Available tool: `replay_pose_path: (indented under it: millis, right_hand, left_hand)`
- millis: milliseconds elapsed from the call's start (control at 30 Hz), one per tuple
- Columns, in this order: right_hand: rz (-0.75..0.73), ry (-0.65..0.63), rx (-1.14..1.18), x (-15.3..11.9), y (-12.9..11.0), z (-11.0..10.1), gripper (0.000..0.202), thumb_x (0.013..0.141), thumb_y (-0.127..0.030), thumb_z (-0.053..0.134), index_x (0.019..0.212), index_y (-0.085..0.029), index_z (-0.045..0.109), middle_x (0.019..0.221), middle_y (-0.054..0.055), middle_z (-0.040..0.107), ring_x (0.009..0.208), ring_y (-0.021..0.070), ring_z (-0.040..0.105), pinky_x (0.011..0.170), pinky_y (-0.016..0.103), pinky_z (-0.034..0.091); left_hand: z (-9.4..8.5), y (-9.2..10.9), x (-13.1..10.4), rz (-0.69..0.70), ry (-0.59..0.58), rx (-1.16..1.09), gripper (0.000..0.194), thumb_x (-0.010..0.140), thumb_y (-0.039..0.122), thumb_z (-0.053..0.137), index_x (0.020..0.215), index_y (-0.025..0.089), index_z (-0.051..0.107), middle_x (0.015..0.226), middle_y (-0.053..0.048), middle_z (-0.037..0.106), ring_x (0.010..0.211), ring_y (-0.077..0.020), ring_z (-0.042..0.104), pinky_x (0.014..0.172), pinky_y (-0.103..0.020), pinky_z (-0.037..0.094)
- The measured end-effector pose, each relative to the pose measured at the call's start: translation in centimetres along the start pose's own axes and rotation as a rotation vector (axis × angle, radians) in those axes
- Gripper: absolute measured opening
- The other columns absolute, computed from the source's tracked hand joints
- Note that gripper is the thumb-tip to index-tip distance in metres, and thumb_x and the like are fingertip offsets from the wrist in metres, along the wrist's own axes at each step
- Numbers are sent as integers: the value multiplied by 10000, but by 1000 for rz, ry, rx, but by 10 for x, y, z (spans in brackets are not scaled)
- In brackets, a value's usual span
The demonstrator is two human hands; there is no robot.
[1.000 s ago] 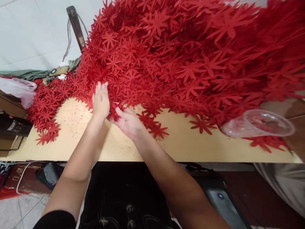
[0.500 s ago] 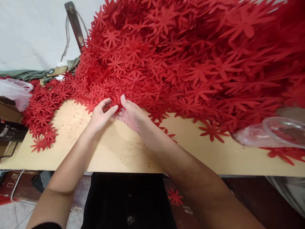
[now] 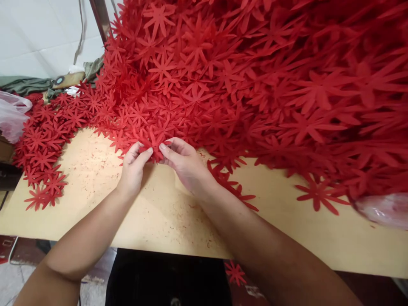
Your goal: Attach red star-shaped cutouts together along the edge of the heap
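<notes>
Between my two hands is a red flower-shaped cutout [image 3: 155, 146] with long narrow petals, held just over the table. My left hand [image 3: 132, 168] pinches its left side between thumb and fingers. On the other side my right hand [image 3: 185, 163] grips the petals, thumb on top. Whether it is one layer or several stacked together I cannot tell. Right behind my fingers rises a big heap of similar red cutouts [image 3: 197, 97], some overlapping the held one in view.
The pale wooden table [image 3: 95, 187] carries scattered red scraps. A smaller drift of cutouts [image 3: 41, 144] lies at left, near a white plastic bag [image 3: 14, 114]. Clear plastic [image 3: 385, 208] sits at right. One cutout [image 3: 235, 273] lies below the table edge.
My right hand has turned from a raised thumb to a pinch on the cutout, whose petals now show spread between both hands. The view has tilted and shifted slightly.
</notes>
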State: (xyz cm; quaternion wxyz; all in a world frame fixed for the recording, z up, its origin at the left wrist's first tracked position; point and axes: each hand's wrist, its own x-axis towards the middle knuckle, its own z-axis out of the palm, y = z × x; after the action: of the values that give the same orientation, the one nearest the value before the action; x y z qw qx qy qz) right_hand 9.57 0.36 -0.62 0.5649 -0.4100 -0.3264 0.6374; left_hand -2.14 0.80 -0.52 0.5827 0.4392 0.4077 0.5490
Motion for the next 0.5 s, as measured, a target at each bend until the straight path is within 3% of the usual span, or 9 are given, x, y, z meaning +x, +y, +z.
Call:
replay_pose_path:
  millis: [100, 200, 333, 500]
  right_hand:
    - [-87, 30, -62, -1, 2, -3, 408, 573, -517, 785, 664, -208, 535, 650, -54, 536, 649, 83, 501, 677, 259, 473]
    - [-132, 24, -108, -1, 6, -3, 383, 617, -485, 770, 638, -206, 507, 626, -56, 506, 616, 77, 462, 658, 256, 446]
    - [-119, 30, -53, 0, 9, -5, 340, 599, -415, 787, 689, -212, 530, 691, -49, 552, 651, 81, 500, 705, 270, 460]
    - [-161, 49, -64, 3, 12, -7, 306, 642, -409, 749, 762, -231, 531, 752, -32, 594, 717, 114, 556, 774, 317, 489]
  left_hand:
    - [2, 0, -2, -10, -18, -28, 261, 666, 338, 744, 882, 211, 671, 944, -9, 718, 906, -139, 651, 888, -277, 489]
    - [2, -1, 0, -45, 9, -31, 231, 660, 328, 753, 827, 185, 680, 860, -9, 723, 852, -131, 657, 898, -289, 490]
    - [-3, -1, 4, -93, 28, -45, 210, 593, 251, 781, 755, 174, 671, 722, 26, 698, 684, -89, 626, 798, -260, 509]
    - [-5, 1, 4, -146, 11, -33, 310, 508, 152, 764, 798, 180, 657, 723, 38, 699, 647, -83, 616, 704, -238, 502]
